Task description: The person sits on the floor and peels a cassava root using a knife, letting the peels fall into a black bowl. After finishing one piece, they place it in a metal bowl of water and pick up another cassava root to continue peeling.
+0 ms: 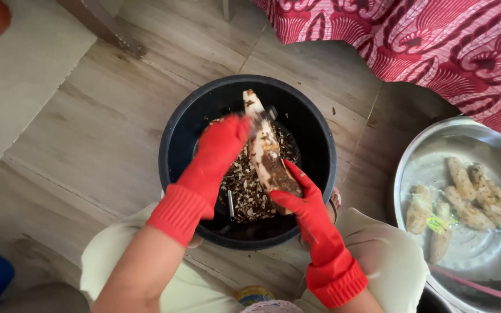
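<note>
Both my hands wear red rubber gloves. My right hand [305, 206] grips the lower end of a long cassava root [267, 153], held tilted over a black bucket [175, 130]. The root is partly peeled, pale near the middle and brown at the bottom. My left hand [220, 145] is against the root's upper part and is blurred; a dark blade-like shape shows near its fingers, but I cannot make it out. Brown peelings [244, 185] lie in the bottom of the bucket.
A round metal basin [436, 139] at the right holds water and several peeled roots [465, 203]. Red patterned cloth [436, 40] hangs at the top right. The floor is pale wood-look tile. My knees in light trousers flank the bucket.
</note>
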